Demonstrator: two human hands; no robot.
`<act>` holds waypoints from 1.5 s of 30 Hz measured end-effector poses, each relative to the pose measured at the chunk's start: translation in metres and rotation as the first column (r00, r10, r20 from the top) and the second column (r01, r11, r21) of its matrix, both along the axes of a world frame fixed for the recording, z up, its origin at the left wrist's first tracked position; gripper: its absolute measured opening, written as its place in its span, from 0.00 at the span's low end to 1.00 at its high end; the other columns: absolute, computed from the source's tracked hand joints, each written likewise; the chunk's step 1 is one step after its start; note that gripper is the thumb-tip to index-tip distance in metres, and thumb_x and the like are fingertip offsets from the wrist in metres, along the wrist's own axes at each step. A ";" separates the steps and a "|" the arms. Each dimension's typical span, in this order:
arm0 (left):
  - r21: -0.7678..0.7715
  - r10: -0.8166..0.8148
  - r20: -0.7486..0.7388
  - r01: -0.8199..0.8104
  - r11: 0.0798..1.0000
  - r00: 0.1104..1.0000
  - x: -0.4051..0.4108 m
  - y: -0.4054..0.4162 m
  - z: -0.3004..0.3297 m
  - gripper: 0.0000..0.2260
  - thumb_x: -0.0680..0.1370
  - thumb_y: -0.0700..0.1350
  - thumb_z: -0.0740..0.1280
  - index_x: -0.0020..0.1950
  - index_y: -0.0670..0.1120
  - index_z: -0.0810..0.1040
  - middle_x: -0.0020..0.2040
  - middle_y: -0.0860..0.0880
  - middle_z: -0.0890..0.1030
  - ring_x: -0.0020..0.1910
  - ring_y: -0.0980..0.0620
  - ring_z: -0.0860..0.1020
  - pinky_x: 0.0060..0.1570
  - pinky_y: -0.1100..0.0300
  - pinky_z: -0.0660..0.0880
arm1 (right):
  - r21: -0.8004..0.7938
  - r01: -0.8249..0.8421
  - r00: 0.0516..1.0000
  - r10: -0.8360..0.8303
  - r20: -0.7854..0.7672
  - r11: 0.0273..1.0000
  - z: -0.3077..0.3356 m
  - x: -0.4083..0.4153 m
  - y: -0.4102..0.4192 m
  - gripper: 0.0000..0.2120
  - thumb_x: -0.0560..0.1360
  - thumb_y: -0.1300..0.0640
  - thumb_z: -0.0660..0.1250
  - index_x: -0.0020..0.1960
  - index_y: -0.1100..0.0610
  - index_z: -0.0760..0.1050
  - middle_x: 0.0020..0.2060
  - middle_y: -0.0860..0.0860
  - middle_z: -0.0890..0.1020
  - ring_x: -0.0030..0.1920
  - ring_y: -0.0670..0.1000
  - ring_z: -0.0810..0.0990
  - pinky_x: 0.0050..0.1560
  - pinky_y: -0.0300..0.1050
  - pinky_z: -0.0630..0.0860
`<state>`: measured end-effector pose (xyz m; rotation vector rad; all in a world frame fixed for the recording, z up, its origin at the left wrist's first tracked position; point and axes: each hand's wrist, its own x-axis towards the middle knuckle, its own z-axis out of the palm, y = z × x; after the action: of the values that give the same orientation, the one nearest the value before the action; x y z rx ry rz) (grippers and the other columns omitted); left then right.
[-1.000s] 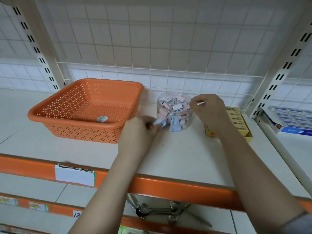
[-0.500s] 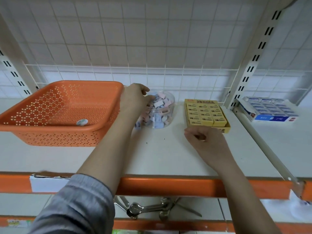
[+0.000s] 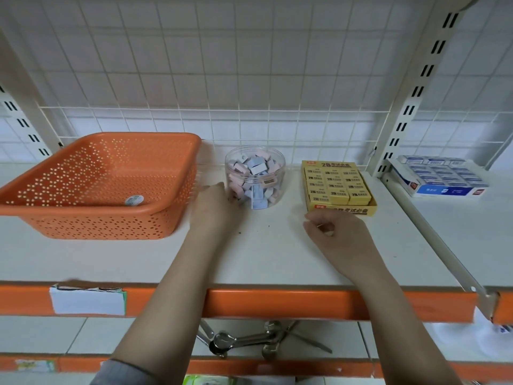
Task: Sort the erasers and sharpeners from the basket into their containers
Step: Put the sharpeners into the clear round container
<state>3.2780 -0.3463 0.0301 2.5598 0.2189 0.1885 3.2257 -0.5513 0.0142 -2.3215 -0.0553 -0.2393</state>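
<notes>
Far left of both hands, an orange basket (image 3: 105, 187) sits on the white shelf (image 3: 277, 254), its floor bare but for a small round sticker or label (image 3: 134, 200) near the front wall. A white tag (image 3: 87, 300) is stuck to the orange front rail below it. The left hand (image 3: 215, 209) lies between the basket and a clear jar (image 3: 255, 176), its fingers pointing away from the camera, straight and close together, their tips at the jar's lower left side; they look to be touching the wall, though motion blur makes contact hard to confirm. They hold nothing that shows. The jar, just right of those fingertips, is nearly full of small pink, blue and white sharpeners (image 3: 256, 168). Right of it stands a yellow box (image 3: 340, 187) packed with rows of yellow erasers. The right hand (image 3: 340, 237) rests on the shelf just in front of that box, fingers curled in toward the palm with the thumb against them; whether they pinch some small thing cannot be told. Beyond the upright, well right of these fingers, lies a blue-and-white box (image 3: 441, 176) of items. Metal tools (image 3: 249, 340) hang under the shelf.
</notes>
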 end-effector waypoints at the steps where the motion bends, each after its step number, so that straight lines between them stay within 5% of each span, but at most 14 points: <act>1: 0.019 -0.002 -0.026 0.002 1.000 1.000 0.003 0.002 -0.003 0.13 0.76 0.46 0.63 0.58 0.41 0.75 0.59 0.39 0.76 0.59 0.41 0.75 0.51 0.55 0.70 | -0.003 -0.003 1.000 0.003 -0.003 1.000 0.000 0.000 0.000 0.10 0.76 0.53 0.66 0.56 0.51 0.79 0.48 0.42 0.80 0.43 0.36 0.75 0.41 0.20 0.65; 4: 0.015 -0.002 -0.010 0.002 1.000 1.000 0.012 0.006 -0.011 0.07 0.76 0.45 0.61 0.41 0.45 0.75 0.49 0.40 0.80 0.46 0.42 0.77 0.41 0.57 0.70 | -0.007 -0.017 1.000 0.017 -0.009 1.000 0.000 0.000 0.002 0.10 0.76 0.53 0.65 0.57 0.51 0.79 0.49 0.42 0.80 0.44 0.38 0.75 0.42 0.20 0.64; 9: 0.007 0.012 0.024 -0.012 1.000 1.000 0.006 0.011 -0.009 0.19 0.77 0.47 0.61 0.27 0.45 0.66 0.30 0.44 0.72 0.38 0.38 0.76 0.32 0.59 0.62 | 0.015 -0.030 1.000 0.030 0.001 0.999 -0.001 0.000 0.003 0.10 0.76 0.53 0.66 0.56 0.52 0.79 0.47 0.42 0.80 0.44 0.35 0.74 0.42 0.18 0.65; 18: -0.003 -0.065 0.331 0.070 0.998 0.941 -0.003 -0.003 0.045 0.07 0.74 0.43 0.67 0.37 0.43 0.74 0.37 0.45 0.76 0.35 0.49 0.69 0.32 0.58 0.63 | 0.026 -0.012 1.000 0.012 -0.007 1.000 -0.002 0.004 0.000 0.09 0.76 0.54 0.66 0.55 0.52 0.79 0.48 0.43 0.80 0.46 0.41 0.76 0.44 0.24 0.64; 21: -0.030 -0.130 0.309 0.146 0.989 0.942 0.019 -0.009 0.052 0.03 0.75 0.43 0.68 0.47 0.47 0.77 0.45 0.45 0.79 0.44 0.50 0.75 0.46 0.60 0.72 | 0.018 -0.022 1.000 0.022 -0.010 1.000 -0.003 0.005 0.000 0.10 0.76 0.53 0.66 0.56 0.52 0.79 0.48 0.43 0.80 0.46 0.39 0.76 0.44 0.22 0.64; 24: -0.067 -0.138 0.256 0.160 0.985 0.957 0.036 -0.010 0.050 0.17 0.74 0.43 0.69 0.63 0.44 0.77 0.60 0.47 0.79 0.55 0.51 0.78 0.50 0.64 0.71 | 0.014 -0.020 1.000 0.021 -0.017 1.000 -0.005 0.007 -0.001 0.10 0.76 0.54 0.66 0.56 0.52 0.79 0.47 0.43 0.80 0.44 0.38 0.76 0.43 0.22 0.65; 28: -0.094 -0.118 0.179 0.136 0.986 0.977 0.041 -0.010 0.048 0.21 0.75 0.42 0.69 0.68 0.47 0.72 0.64 0.46 0.76 0.55 0.49 0.78 0.47 0.61 0.72 | 0.010 -0.025 1.000 0.025 0.007 1.000 0.002 0.014 0.000 0.10 0.76 0.54 0.66 0.56 0.53 0.79 0.47 0.44 0.81 0.43 0.38 0.76 0.41 0.23 0.67; 30: -0.074 -0.094 0.178 0.108 0.991 0.980 0.038 -0.008 0.045 0.19 0.76 0.44 0.68 0.67 0.47 0.73 0.63 0.45 0.76 0.51 0.48 0.78 0.47 0.60 0.72 | 0.000 -0.024 0.999 0.024 0.029 1.000 0.010 0.021 0.004 0.10 0.76 0.55 0.66 0.57 0.53 0.79 0.48 0.46 0.81 0.45 0.42 0.78 0.43 0.29 0.68; 33: -0.040 -0.080 0.222 0.091 0.995 0.972 0.031 -0.006 0.038 0.08 0.78 0.45 0.65 0.53 0.45 0.80 0.50 0.42 0.79 0.41 0.48 0.77 0.40 0.60 0.70 | -0.046 -0.028 0.996 0.032 0.088 0.999 0.024 0.042 0.014 0.13 0.76 0.55 0.66 0.60 0.53 0.77 0.50 0.47 0.80 0.47 0.45 0.77 0.45 0.31 0.65; 38: -0.063 -0.084 0.292 0.107 0.992 0.953 0.023 0.001 0.022 0.11 0.79 0.46 0.62 0.51 0.42 0.82 0.50 0.44 0.83 0.47 0.47 0.80 0.46 0.58 0.71 | -0.261 -0.124 0.983 0.153 0.097 0.957 0.047 0.078 0.034 0.18 0.78 0.60 0.59 0.68 0.55 0.71 0.66 0.51 0.74 0.65 0.51 0.71 0.62 0.42 0.65; 42: -0.099 -0.133 0.327 0.174 0.980 0.936 0.016 0.007 0.017 0.10 0.79 0.44 0.63 0.51 0.43 0.82 0.48 0.46 0.83 0.44 0.51 0.78 0.39 0.66 0.64 | -0.338 -0.189 0.976 0.214 0.039 0.922 0.049 0.094 0.040 0.15 0.77 0.62 0.59 0.61 0.55 0.78 0.60 0.51 0.79 0.57 0.52 0.76 0.57 0.46 0.73; 45: -0.077 -0.161 0.327 0.196 0.978 0.931 0.013 0.011 0.016 0.09 0.78 0.46 0.65 0.46 0.42 0.82 0.46 0.46 0.82 0.45 0.49 0.77 0.38 0.65 0.63 | -0.351 -0.204 0.968 0.242 0.066 0.914 0.046 0.093 0.037 0.13 0.76 0.62 0.60 0.54 0.55 0.81 0.53 0.49 0.81 0.41 0.44 0.74 0.41 0.35 0.67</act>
<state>3.2908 -0.3353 0.0463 2.3818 -0.1247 0.5017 3.3186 -0.5144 0.0604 -2.6180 -0.4485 -0.2554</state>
